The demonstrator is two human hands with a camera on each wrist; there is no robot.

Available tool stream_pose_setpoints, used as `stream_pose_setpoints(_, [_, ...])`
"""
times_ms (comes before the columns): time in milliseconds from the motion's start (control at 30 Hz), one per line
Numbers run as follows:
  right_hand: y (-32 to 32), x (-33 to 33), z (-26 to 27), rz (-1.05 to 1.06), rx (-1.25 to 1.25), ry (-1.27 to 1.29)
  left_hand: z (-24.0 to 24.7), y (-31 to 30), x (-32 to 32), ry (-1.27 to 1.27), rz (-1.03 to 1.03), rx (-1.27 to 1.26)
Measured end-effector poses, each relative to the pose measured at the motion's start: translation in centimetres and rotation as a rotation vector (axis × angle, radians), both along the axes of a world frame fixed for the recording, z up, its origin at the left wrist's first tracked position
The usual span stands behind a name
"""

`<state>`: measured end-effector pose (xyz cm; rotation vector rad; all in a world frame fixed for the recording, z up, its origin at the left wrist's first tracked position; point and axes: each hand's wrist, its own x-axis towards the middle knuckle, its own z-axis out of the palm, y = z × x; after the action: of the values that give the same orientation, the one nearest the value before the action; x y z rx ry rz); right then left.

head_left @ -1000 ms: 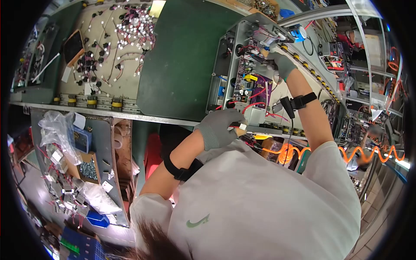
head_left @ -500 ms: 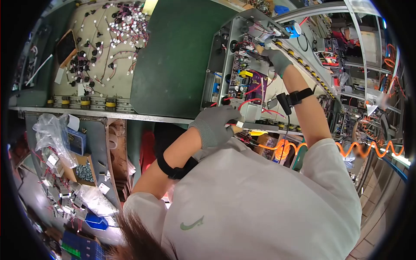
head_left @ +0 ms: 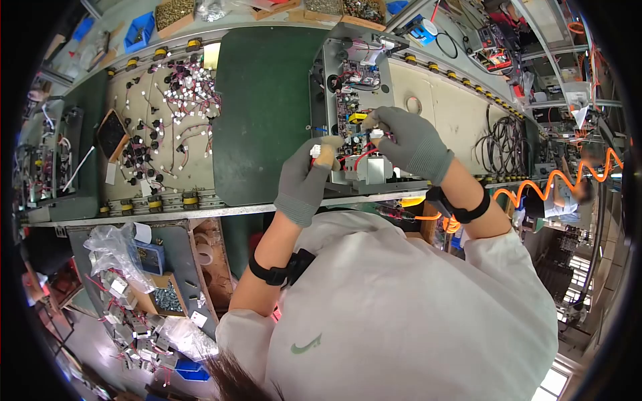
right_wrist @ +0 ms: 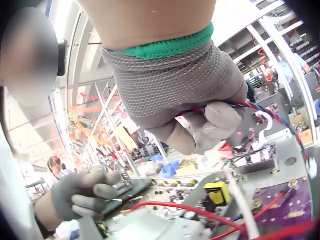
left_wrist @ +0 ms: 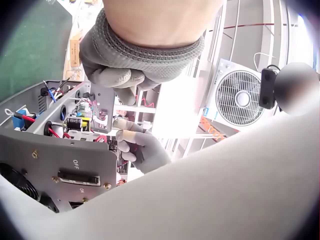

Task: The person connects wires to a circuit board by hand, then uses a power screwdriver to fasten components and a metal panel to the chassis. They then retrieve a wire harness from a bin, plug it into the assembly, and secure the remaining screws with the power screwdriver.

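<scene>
Both hands wear grey gloves with pale fingertips. In the head view, my left hand (head_left: 299,184) pinches a white plug connector (head_left: 315,152) at the near left corner of an open metal equipment case (head_left: 326,53). My right hand (head_left: 416,146) is over the near right part of the case, fingers curled around twisted red, blue and black wires (right_wrist: 280,121). A white connector (head_left: 376,134) shows at its fingertips. Inside the case are circuit boards and a yellow-wrapped transformer (head_left: 358,117). The front panel (left_wrist: 40,155) carries an ON/OFF switch (left_wrist: 78,178).
A green mat (head_left: 261,120) covers the bench left of the case. Beyond it lie many small wired connectors (head_left: 190,87). Coiled black cables (head_left: 501,144) and a tape roll (head_left: 413,105) lie to the right. An orange coiled hose (head_left: 535,187) stretches across the right side.
My right hand has come from the far end of the case to its near part. The left hand, with its connector, has shifted left and away from the body. The head view has turned.
</scene>
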<state>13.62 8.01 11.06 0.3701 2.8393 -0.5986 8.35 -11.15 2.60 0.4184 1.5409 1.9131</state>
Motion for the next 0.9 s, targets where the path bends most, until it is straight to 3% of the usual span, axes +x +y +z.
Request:
stream_pose_setpoints(33, [-0.5, 0.5, -0.3, -0.004, -0.005, 0.003, 0.5, 0.3, 0.1, 0.042, -0.012, -0.032])
stream_pose_setpoints(100, [-1.3, 1.5, -1.2, 0.119, 0.227, 0.182, 1.0, 1.0, 0.7, 0.091, 0.000, -0.032])
stream_pose_setpoints(233, [-2.9, 2.4, -0.7, 0.128, 0.222, 0.055, 2.0, 1.6, 1.6, 0.005, -0.050, -0.029])
stream_pose_setpoints(300, [-3.1, 2.7, -0.5, 0.108, 0.184, 0.037, 1.1, 1.5, 1.6, 0.340, 0.025, -0.204])
stream_pose_setpoints(333, [-3.2, 2.9, -0.5, 0.125, 0.081, 0.162, 1.2, 1.5, 1.5, 0.345, 0.012, -0.206])
stream_pose_setpoints(400, [-3.2, 3.2, -0.7, 0.131, -0.024, 0.292, 1.5, 1.5, 1.2, 0.110, 0.015, -0.162])
stream_pose_setpoints(500, [-3.1, 3.6, -1.2, 0.076, -0.087, 0.347, 1.3, 1.8, 1.2, 0.085, 0.002, -0.136])
stream_pose_setpoints(600, [-2.9, 3.5, -1.1, 0.105, 0.016, 0.370, 0.5, 2.2, 1.1, 0.061, -0.032, -0.191])
stream_pose_setpoints(700, [-2.3, 3.1, -1.2, 0.080, -0.007, 0.298, 1.0, 2.2, 0.9, 0.029, -0.048, -0.184])
stream_pose_setpoints(800, [0.3, 1.6, -2.3, 0.184, -0.102, 0.302, -0.9, 2.3, 0.9, 0.118, 0.008, -0.195])
stream_pose_setpoints(867, [3.2, -0.5, -2.8, 0.160, -0.203, 0.117, -1.7, 2.5, 1.2, 0.142, -0.026, -0.143])
stream_pose_setpoints(900, [4.6, -1.7, -3.3, 0.105, -0.059, 0.025, -1.8, 2.6, 1.4, 0.166, -0.061, -0.091])
